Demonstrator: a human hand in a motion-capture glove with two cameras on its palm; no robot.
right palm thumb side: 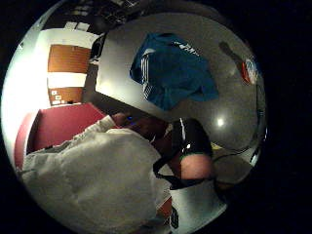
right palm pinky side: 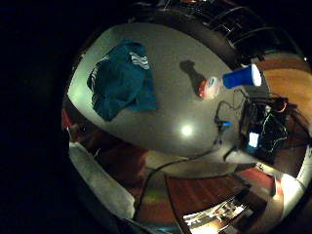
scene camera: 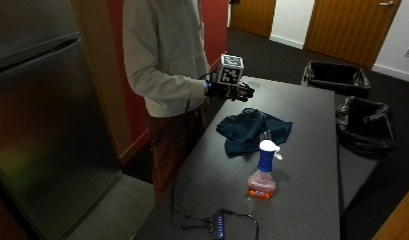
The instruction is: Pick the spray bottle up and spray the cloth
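The gloved right hand point(scene camera: 232, 90) is being held above the table point(scene camera: 310, 200), well apart from the spray bottle point(scene camera: 262, 176) standing beyond the cloth point(scene camera: 250, 130); finger state cannot be told; the neck is being recommended as the grasp point.

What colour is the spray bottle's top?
Blue neck with a white nozzle on the spray bottle; clearest in the outside view.

The person's head is cut off by the top edge. The right hand point(scene camera: 232, 91) sits partly behind its marker, its fingers too small to read.
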